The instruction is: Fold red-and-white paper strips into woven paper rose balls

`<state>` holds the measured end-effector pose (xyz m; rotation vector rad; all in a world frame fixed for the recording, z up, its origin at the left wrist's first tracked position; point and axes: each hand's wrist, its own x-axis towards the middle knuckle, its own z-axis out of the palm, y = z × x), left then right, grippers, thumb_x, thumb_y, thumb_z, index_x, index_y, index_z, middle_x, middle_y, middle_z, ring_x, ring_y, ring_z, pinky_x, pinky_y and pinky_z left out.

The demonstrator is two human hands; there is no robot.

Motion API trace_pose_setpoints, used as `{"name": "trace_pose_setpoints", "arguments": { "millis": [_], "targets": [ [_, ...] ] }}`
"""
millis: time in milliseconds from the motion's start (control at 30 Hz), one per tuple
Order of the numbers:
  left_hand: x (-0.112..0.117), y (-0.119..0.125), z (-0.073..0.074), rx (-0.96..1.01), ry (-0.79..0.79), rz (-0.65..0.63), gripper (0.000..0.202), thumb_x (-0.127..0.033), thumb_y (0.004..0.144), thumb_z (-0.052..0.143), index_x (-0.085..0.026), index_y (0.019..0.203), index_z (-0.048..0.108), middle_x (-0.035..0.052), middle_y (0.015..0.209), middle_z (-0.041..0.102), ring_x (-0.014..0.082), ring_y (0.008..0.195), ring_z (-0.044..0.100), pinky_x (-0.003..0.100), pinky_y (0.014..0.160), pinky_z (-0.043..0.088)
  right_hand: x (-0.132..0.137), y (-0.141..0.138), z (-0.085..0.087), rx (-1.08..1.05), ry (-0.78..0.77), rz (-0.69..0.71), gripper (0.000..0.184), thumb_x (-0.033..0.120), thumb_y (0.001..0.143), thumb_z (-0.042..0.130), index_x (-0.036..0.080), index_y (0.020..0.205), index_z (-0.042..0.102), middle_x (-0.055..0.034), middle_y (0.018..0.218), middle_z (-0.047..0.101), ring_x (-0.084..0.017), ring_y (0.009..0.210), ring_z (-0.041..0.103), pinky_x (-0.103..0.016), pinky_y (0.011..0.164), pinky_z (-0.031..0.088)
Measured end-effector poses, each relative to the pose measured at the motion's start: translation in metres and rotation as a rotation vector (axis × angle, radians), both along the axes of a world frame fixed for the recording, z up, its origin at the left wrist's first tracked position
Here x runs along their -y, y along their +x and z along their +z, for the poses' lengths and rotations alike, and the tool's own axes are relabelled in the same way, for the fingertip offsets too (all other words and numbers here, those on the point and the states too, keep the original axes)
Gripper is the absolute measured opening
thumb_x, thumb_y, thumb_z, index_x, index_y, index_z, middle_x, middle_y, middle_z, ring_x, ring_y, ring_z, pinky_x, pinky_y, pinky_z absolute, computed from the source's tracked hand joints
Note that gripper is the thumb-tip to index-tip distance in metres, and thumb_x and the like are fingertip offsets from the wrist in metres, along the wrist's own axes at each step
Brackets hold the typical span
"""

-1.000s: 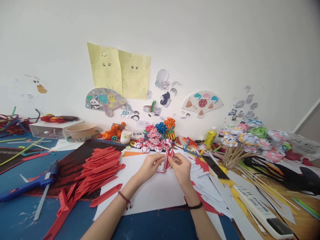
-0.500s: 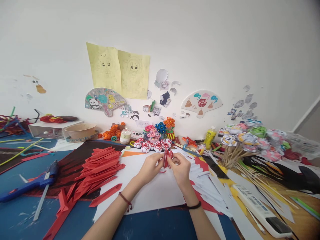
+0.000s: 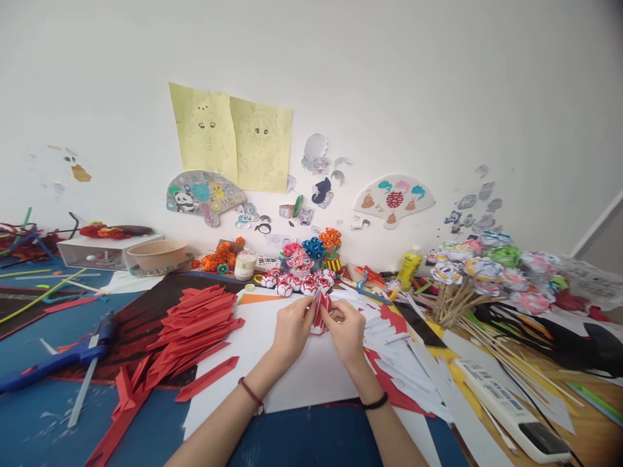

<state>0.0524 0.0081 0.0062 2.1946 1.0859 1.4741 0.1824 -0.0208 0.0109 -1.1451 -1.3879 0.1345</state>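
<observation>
The folded red-and-white paper piece (image 3: 320,312) stands between the two hands, just above the white sheet (image 3: 292,379) at the middle of the table. Its long axis runs nearly upright, leaning a little toward 1 o'clock. The left hand (image 3: 292,329) pinches it from 9 o'clock, thumb and forefinger closed on its left edge. The right hand (image 3: 348,331) closes on it from 3 o'clock, fingertips meeting at its upper right. Both hands touch the piece and neither is clearly the nearer. Its lower end is hidden behind the fingers, so whether it touches the sheet cannot be told.

At 12 o'clock from the piece, near but apart, lies a row of small red-and-white paper flowers (image 3: 296,284). At 9 o'clock a heap of red folded strips (image 3: 197,324) fans out, and farther the same way lies a blue glue gun (image 3: 63,355). At 3 to 4 o'clock, just beside the right wrist, white folded strips (image 3: 406,363) overlap red ones. At 2 o'clock paper flowers on wooden skewers (image 3: 470,275) lie well apart, with a yellow glue bottle (image 3: 410,266) near them. Nothing stands between the hands and the piece.
</observation>
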Motion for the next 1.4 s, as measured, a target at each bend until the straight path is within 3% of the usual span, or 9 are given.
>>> {"name": "trace_pose_setpoints", "arguments": {
  "millis": [167,333,467,633,800,933,1000,1167,1400],
  "targets": [
    [-0.001,-0.007,0.012,0.153,0.021,0.102,0.019,-0.032,0.091,0.051,-0.02,0.092,0.066,0.0031,0.075,0.067,0.016,0.065,0.058,0.025,0.067,0.042,-0.001,0.003,-0.001,0.01,0.008,-0.032,0.021,0.026,0.08,0.062,0.019,0.06,0.058,0.0018,0.058,0.056,-0.011,0.045,0.049,-0.023,0.049,0.038],
    [0.0,-0.012,0.025,0.155,0.069,-0.095,0.018,-0.031,0.089,0.055,-0.018,0.082,0.064,0.0042,0.082,0.064,0.0125,0.063,0.056,0.023,0.065,0.044,-0.001,0.005,0.002,-0.034,0.004,-0.094,0.022,0.028,0.079,0.063,0.018,0.061,0.056,0.002,0.055,0.056,-0.01,0.042,0.048,-0.023,0.048,0.038],
    [0.002,-0.006,0.017,0.065,-0.026,-0.174,0.011,-0.028,0.086,0.059,-0.018,0.082,0.062,0.0003,0.073,0.064,0.01,0.055,0.055,0.021,0.059,0.043,-0.001,0.005,0.001,-0.015,-0.004,-0.122,0.017,0.025,0.076,0.062,0.018,0.062,0.057,0.0022,0.055,0.057,-0.011,0.043,0.05,-0.023,0.05,0.04],
    [0.002,0.001,0.005,0.023,-0.109,-0.144,0.007,-0.025,0.086,0.057,-0.02,0.089,0.056,-0.0032,0.072,0.065,0.0089,0.053,0.056,0.019,0.055,0.042,-0.002,0.005,-0.003,-0.021,-0.009,-0.098,0.015,0.022,0.076,0.061,0.018,0.063,0.056,0.0032,0.056,0.057,-0.012,0.045,0.054,-0.023,0.052,0.04],
    [-0.001,-0.001,0.003,0.004,-0.114,-0.084,0.025,-0.024,0.087,0.056,-0.022,0.111,0.05,-0.0047,0.076,0.064,0.0093,0.055,0.057,0.019,0.056,0.041,0.0,0.002,-0.002,-0.052,0.009,-0.04,0.02,0.025,0.081,0.061,0.018,0.064,0.055,0.0041,0.056,0.055,-0.012,0.046,0.054,-0.023,0.052,0.041],
    [0.001,-0.003,0.004,-0.116,0.016,0.005,0.008,-0.023,0.089,0.052,-0.02,0.094,0.057,-0.0011,0.078,0.064,0.0117,0.063,0.057,0.021,0.061,0.04,0.0,-0.001,-0.002,-0.056,0.02,0.028,0.021,0.028,0.083,0.061,0.018,0.065,0.057,0.0032,0.059,0.055,-0.012,0.048,0.055,-0.024,0.053,0.041],
    [0.003,-0.003,0.005,-0.17,0.068,0.051,0.011,-0.021,0.09,0.049,-0.019,0.084,0.058,0.0005,0.077,0.063,0.0128,0.065,0.057,0.022,0.061,0.039,-0.001,-0.002,-0.003,-0.068,0.015,0.058,0.021,0.029,0.084,0.061,0.018,0.067,0.057,0.0031,0.06,0.054,-0.012,0.049,0.055,-0.024,0.052,0.041],
    [0.004,-0.004,0.002,-0.203,0.103,0.142,0.01,-0.019,0.09,0.048,-0.019,0.084,0.056,0.001,0.076,0.062,0.0136,0.065,0.056,0.023,0.06,0.037,-0.001,-0.004,-0.003,-0.064,-0.006,0.147,0.024,0.032,0.084,0.064,0.018,0.066,0.057,0.0026,0.063,0.053,-0.011,0.049,0.053,-0.023,0.051,0.041],
    [0.003,-0.005,-0.001,-0.143,0.098,0.101,0.019,-0.028,0.09,0.051,-0.018,0.073,0.054,-0.0022,0.063,0.056,0.0112,0.057,0.05,0.022,0.057,0.034,0.0,-0.004,-0.002,-0.15,-0.043,0.138,0.027,0.037,0.082,0.064,0.018,0.065,0.057,0.0026,0.057,0.053,-0.012,0.048,0.051,-0.023,0.049,0.039]
  ]
}}
